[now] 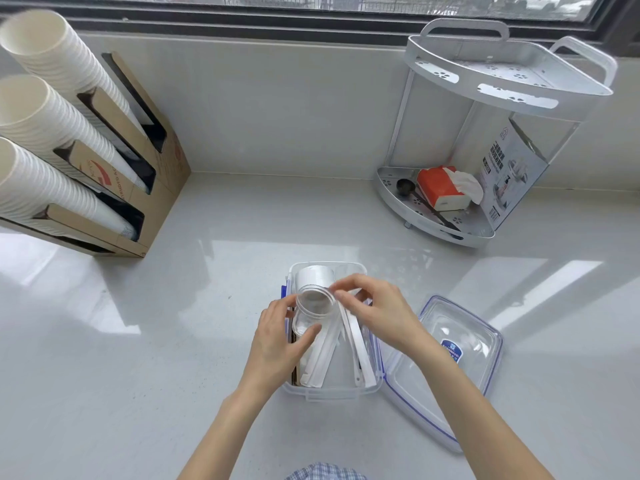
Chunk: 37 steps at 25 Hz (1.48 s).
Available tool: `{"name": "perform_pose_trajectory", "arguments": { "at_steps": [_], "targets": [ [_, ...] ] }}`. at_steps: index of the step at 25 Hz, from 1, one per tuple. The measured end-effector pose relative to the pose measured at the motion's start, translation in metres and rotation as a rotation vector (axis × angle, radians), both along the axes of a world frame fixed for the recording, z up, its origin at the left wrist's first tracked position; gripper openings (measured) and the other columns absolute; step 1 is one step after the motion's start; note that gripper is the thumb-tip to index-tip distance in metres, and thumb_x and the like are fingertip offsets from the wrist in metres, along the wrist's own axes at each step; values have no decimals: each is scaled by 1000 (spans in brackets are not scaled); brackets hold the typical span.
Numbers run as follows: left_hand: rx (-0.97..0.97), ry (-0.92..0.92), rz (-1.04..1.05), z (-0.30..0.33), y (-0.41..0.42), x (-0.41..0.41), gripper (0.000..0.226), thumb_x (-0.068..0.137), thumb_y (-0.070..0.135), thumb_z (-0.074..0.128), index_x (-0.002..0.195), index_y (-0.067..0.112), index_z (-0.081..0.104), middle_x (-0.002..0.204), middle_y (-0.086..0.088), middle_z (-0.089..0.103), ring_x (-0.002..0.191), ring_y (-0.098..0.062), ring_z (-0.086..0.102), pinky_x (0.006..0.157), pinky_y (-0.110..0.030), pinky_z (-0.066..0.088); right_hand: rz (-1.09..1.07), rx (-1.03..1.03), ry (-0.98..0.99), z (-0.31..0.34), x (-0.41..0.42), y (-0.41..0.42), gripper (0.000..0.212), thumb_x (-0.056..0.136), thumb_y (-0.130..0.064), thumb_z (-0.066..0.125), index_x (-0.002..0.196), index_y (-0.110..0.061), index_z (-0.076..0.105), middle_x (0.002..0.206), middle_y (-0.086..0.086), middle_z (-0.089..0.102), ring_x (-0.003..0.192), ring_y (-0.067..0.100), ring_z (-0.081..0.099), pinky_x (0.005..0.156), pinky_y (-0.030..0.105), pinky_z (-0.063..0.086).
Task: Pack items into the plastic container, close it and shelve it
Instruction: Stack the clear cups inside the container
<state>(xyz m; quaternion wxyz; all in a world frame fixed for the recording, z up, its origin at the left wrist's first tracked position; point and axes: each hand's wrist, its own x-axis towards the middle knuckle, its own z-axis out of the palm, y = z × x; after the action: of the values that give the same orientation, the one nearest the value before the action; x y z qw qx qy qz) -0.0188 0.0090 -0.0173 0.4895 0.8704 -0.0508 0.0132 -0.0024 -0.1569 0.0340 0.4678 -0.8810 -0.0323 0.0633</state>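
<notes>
Nearest to us, our two bare forearms reach forward over the pale grey countertop [173, 341], with a scrap of blue checked cloth [325, 472] at the bottom edge. Our left hand [280, 341] wraps its fingers and thumb around a clear glass jar [313, 311], holding it tilted with its open mouth toward us, above the open plastic container [330, 393]. Our right hand [375, 308] is partly closed, its fingertips pinching at the jar's rim on the right side; whether it also grips one of the white strips below, we cannot tell.

The container stands on the counter directly ahead of us, a clear rectangular tub with blue clasps. Inside it lie long white paper-wrapped sticks [356, 348] and a white paper cup [315, 275] on its side at the far end. Its clear lid [446, 368], edged in blue and bearing a blue label, lies just beside it on the right, touching its wall.

Farther back on the left, a cardboard dispenser [152, 188] holds three slanted stacks of white paper cups [41, 116]. Farther right stands a white two-tier corner shelf [485, 81]; its lower tier carries an orange tissue pack [440, 188], a black scoop [405, 187] and a printed box [512, 168]. Beyond is a window [346, 5].
</notes>
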Motion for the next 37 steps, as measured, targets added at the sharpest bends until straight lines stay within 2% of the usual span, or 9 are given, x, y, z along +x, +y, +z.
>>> {"name": "perform_pose_trajectory", "arguments": {
  "at_steps": [3,6,9,15,19,22,26,32,37],
  "targets": [
    [-10,23,17,-1,2,1,43,76,23,67,115,19,49,95,25,43,99,-14,49,83,-25,39,-142,-206,-65,-12,17,-4,27,90,-17,49,114,-17,62,110,-5,64,75,16,57,77,21,46],
    [-23,43,20,-3,2,0,44,76,24,67,116,20,49,95,29,42,100,-14,50,85,-27,41,-89,-417,-1,-29,30,1,38,91,-14,42,129,-17,50,135,1,52,107,25,58,92,36,44],
    [-34,59,18,-5,1,0,44,77,24,67,116,20,48,96,28,43,101,-13,50,85,-25,40,-71,-515,100,-40,36,6,42,91,-10,41,132,-15,47,138,6,50,121,30,50,95,39,43],
    [-29,75,19,-6,1,0,44,78,25,66,118,22,47,97,29,42,101,-11,48,84,-23,38,-151,-518,43,-48,34,7,30,93,-10,40,115,-14,60,122,5,62,110,29,56,84,36,45],
    [-24,73,21,-5,0,-1,46,78,26,66,119,20,47,104,13,48,102,-12,48,84,-21,37,-208,-364,-42,-31,32,4,25,90,-14,46,107,-15,65,115,1,68,90,23,60,80,32,45],
    [-12,59,18,-4,-2,-1,45,78,25,66,119,20,47,103,12,49,101,-11,48,76,-15,37,-227,-169,-190,-4,26,-1,17,88,-12,53,98,-13,68,98,-4,69,67,7,54,70,12,41],
    [-8,49,22,-2,-3,-1,42,77,25,66,116,21,49,93,25,44,99,-12,48,73,-12,36,-74,3,-199,16,6,9,12,85,-9,59,91,-13,69,81,-14,62,67,-11,54,62,0,38],
    [-22,19,22,-1,-3,-2,42,77,25,66,116,21,49,96,24,47,98,-13,51,74,-14,38,102,-61,-105,-1,-10,22,19,89,-12,54,100,-12,69,88,-12,62,61,-6,50,66,0,37],
    [-25,-4,45,1,-5,-2,41,77,23,66,115,19,50,94,16,51,96,-16,53,72,-14,39,174,-125,-145,-7,-12,22,21,90,-15,54,103,-10,69,98,3,71,60,-8,44,68,0,34]
  ]
}}
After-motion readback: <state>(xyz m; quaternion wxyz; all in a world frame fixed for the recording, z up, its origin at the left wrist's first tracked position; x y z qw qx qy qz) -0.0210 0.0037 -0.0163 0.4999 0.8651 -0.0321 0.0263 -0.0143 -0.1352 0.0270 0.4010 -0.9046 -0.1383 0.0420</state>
